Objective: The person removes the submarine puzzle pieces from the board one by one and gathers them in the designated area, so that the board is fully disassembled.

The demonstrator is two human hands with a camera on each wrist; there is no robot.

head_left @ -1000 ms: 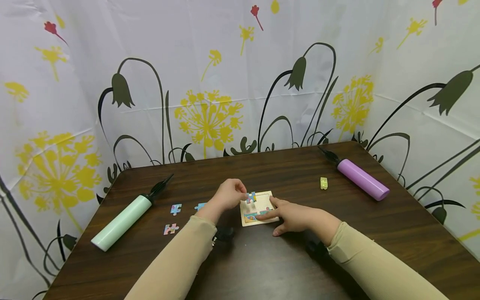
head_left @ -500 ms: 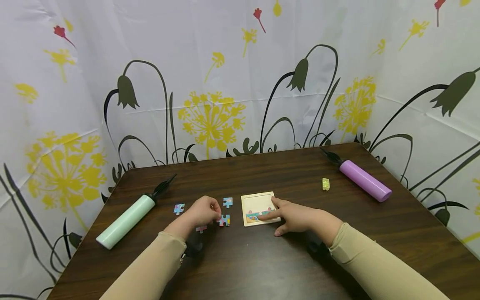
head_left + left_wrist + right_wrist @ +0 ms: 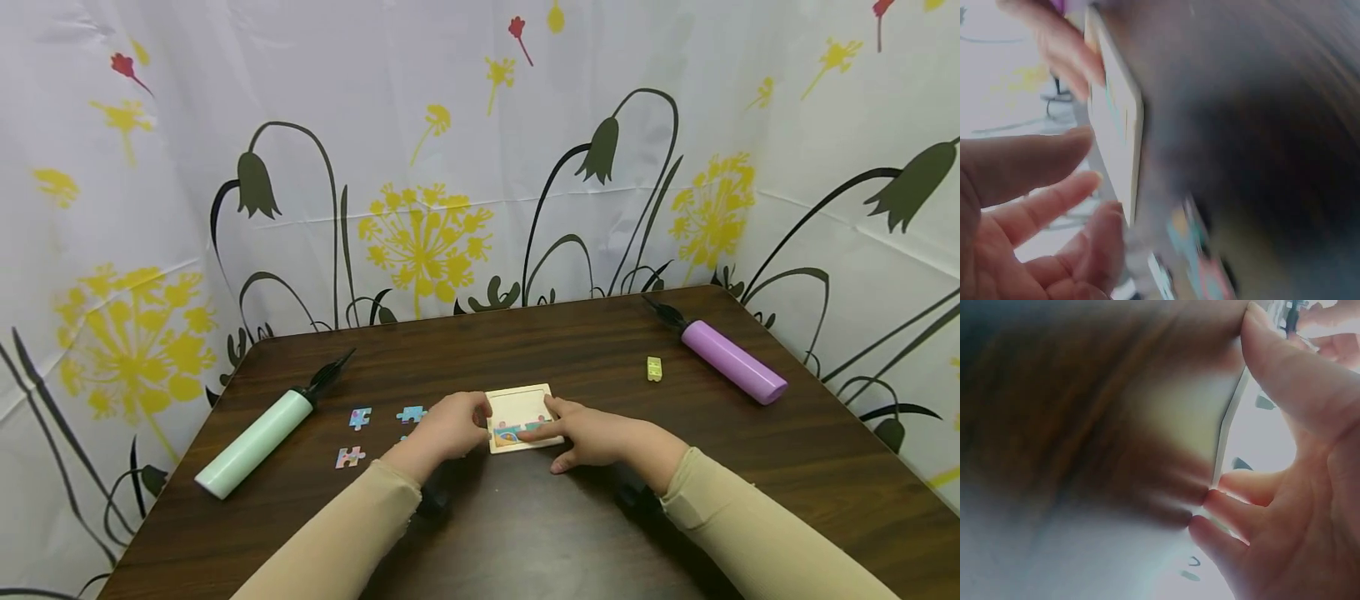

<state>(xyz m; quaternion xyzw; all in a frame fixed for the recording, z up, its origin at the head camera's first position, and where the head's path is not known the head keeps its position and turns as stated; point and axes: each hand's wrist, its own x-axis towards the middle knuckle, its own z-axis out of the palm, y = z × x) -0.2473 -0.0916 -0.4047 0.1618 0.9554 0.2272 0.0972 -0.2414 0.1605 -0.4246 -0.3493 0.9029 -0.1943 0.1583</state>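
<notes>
Head view: left hand [image 3: 448,427] has gone from the loose pieces [image 3: 350,457] to the left edge of the tray [image 3: 517,407], fingers parted, no piece visible; right hand [image 3: 597,432] spread at its right edge; tray well inside the far edge of the table [image 3: 465,354], only near-edge pieces [image 3: 507,435] seated, so fitting looks part done.

Setting: indoor, curtained-off corner with a play-table look; home or studio could not be told. From where I stood, a white curtain [image 3: 450,75] closed the back and right side, printed with yellow seed heads [image 3: 425,239] and drooping dark bellflowers [image 3: 256,185]. A dark wood-grain bench [image 3: 525,521] reached close to it. Domestic, toy-like contents supported the reading: loose jigsaw pieces [image 3: 350,457], a shallow puzzle tray [image 3: 518,408], plus a mint tube [image 3: 257,442] and a purple tube [image 3: 733,361], each with a dark tapered tip.
</notes>
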